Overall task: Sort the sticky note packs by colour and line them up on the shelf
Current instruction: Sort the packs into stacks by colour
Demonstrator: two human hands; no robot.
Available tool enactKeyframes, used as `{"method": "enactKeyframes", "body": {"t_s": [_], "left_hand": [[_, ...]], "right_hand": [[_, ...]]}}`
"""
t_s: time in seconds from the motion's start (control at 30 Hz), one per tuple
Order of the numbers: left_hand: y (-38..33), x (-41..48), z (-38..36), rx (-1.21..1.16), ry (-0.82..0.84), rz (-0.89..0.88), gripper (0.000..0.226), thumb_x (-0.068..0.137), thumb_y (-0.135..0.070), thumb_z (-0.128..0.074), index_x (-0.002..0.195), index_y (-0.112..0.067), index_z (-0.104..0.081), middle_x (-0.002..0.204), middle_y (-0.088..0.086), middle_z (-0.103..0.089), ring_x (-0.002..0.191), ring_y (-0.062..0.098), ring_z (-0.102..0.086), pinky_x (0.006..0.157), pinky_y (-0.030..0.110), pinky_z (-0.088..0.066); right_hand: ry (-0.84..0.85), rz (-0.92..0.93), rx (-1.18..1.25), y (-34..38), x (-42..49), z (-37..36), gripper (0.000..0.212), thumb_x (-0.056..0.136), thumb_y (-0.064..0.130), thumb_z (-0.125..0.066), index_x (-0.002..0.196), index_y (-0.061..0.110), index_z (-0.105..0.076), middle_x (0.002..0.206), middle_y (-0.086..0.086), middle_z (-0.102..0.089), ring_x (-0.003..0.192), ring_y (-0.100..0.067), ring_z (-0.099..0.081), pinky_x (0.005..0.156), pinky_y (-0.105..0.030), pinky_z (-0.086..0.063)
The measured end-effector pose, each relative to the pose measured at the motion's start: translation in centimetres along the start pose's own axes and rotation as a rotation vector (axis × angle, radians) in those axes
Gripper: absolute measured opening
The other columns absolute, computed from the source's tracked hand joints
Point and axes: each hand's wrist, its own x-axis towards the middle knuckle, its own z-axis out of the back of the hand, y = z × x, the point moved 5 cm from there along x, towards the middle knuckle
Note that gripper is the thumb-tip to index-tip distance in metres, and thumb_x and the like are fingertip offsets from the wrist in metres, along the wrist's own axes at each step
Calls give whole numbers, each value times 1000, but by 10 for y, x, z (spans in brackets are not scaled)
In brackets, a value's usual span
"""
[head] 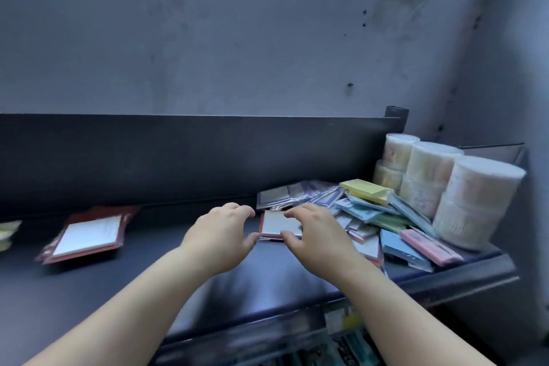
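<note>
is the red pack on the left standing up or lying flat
Lying flat. The red pack rests on the shelf with its broad white face up, nothing propping it.

The dark shelf (178, 261) has one wide bare strip in the lower middle of the frame, between the red-edged packs (89, 235) at the left and the hands at the centre; there a hand can pass. Behind it, the black back panel (178, 157) closes the way. At the centre, the left hand (221, 235) and the right hand (315, 232) hold a small pack (277, 224), just beside the loose pile of packs (395, 217). This pile covers the right part nearly to the front edge. Wrapped white cylinders (445, 187) block the right end.
</note>
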Motion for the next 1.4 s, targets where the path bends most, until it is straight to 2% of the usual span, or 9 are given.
{"method": "enactKeyframes", "body": {"t_s": [0.33, 0.57, 0.67, 0.73, 0.83, 0.97, 1.13, 1.27, 1.4], "left_hand": [[-55, 83, -52, 18, 146, 154, 60, 92, -46, -49, 143, -25, -27, 145, 5, -33, 125, 30, -45, 101, 41, -41], [-38, 110, -79, -7, 223, 419, 78, 91, -51, -49, 152, -27, -6, 159, 13, -2, 139, 40, -23, 113, 44, -26], [-30, 119, -83, -94, 208, 449, 79, 89, -48, -53, 152, -24, -11, 157, 17, -14, 141, 35, -26, 114, 37, -25], [-31, 122, -81, -109, 175, 406, 69, 90, -42, -54, 149, -21, -25, 150, 13, -35, 134, 29, -39, 107, 30, -33], [-36, 125, -75, -52, 82, 328, 41, 89, -33, -55, 129, -22, -54, 127, 6, -60, 112, 26, -56, 89, 28, -45], [-40, 123, -68, 12, 31, 307, 36, 89, -28, -56, 125, -26, -59, 125, -1, -61, 114, 24, -55, 89, 31, -47], [-40, 112, -52, 68, -76, 279, 15, 90, -27, -51, 86, -24, -65, 96, 0, -69, 92, 26, -62, 75, 36, -55], [-40, 87, -19, 52, -239, 240, 23, 90, -22, -48, 97, -26, -70, 95, -4, -69, 91, 25, -61, 71, 35, -52], [-25, 42, 9, -33, -407, 264, 24, 90, -21, -53, 105, -25, -71, 101, -2, -69, 96, 23, -61, 79, 35, -50]], "right_hand": [[-11, -21, -2, -109, -4, 45, 39, 91, 35, -52, 128, 22, -54, 128, 4, -53, 121, -16, -43, 103, -29, -34], [8, -89, -64, -150, 20, 57, 48, 94, 32, -45, 140, 21, -38, 138, -1, -42, 127, -22, -37, 105, -35, -35], [29, -147, -146, -167, 39, 57, 50, 95, 31, -42, 143, 20, -32, 141, -6, -38, 128, -26, -35, 105, -37, -34], [85, -199, -194, -178, 49, 51, 48, 94, 32, -42, 140, 20, -34, 139, -9, -40, 128, -28, -36, 103, -39, -35], [122, -220, -242, -184, 57, 44, 33, 91, 34, -43, 119, 18, -50, 119, -8, -57, 110, -29, -51, 85, -36, -41], [40, -115, -389, -177, 62, 45, 23, 89, 25, -43, 106, 20, -57, 105, -4, -63, 98, -27, -57, 73, -33, -33], [-82, 19, -469, -155, 63, 50, 19, 89, 26, -44, 93, 24, -63, 94, 0, -66, 90, -25, -59, 72, -32, -30], [-261, 169, -332, -122, 61, 56, 8, 78, 18, -64, 69, 18, -64, 66, -5, -63, 63, -31, -58, 56, -29, -28], [-342, 277, -110, -86, 59, 49, 11, 84, 18, -59, 75, 16, -63, 68, -4, -61, 68, -33, -56, 53, -32, -37]]}}
